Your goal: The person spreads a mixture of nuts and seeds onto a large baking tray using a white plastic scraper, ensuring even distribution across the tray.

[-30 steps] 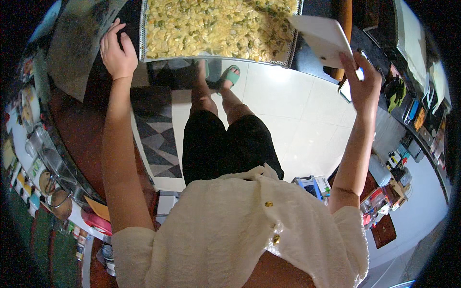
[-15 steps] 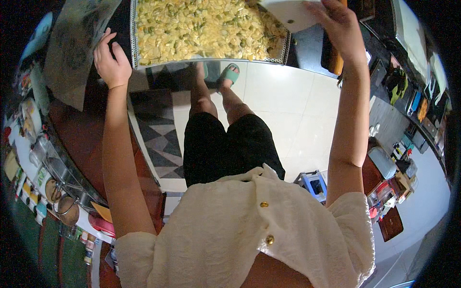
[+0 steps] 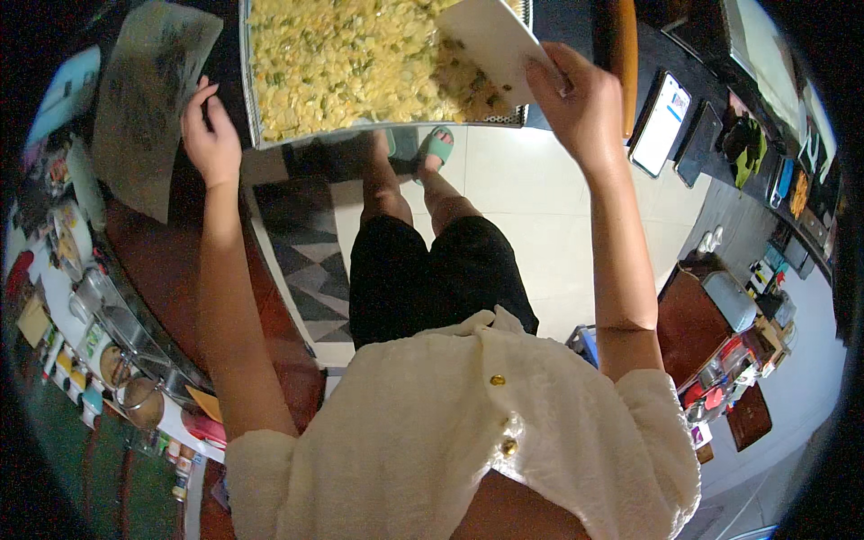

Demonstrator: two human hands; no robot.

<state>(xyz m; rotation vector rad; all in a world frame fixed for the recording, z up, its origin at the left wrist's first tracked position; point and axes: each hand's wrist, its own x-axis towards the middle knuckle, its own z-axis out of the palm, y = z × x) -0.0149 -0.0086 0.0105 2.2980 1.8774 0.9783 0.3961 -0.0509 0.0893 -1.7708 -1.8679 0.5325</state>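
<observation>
A metal tray [image 3: 306,137] with perforated edges lies at the top of the view. Spread across it is a glossy yellow layer of flaked nuts and green seeds [image 3: 351,63]. My right hand [image 3: 580,108] grips a flat white scraper [image 3: 490,40] by its near right edge. The scraper slants over the tray's right part, its far end at the mixture; whether it presses in I cannot tell. Beside the tray's left edge rests my left hand [image 3: 211,144], holding nothing, fingers loosely bent and apart, close to a translucent sheet [image 3: 148,108].
Right of the tray lie an orange-brown wooden handle [image 3: 627,72], a phone with a lit screen [image 3: 661,124] and a dark phone [image 3: 699,144]. Green slippers [image 3: 439,144] stand on the pale floor below. Jars and bottles crowd the far left.
My right hand has brought the scraper left and nearer, from the tray's far right corner onto the mixture. The lit phone has come into sight. My left hand has hardly moved.
</observation>
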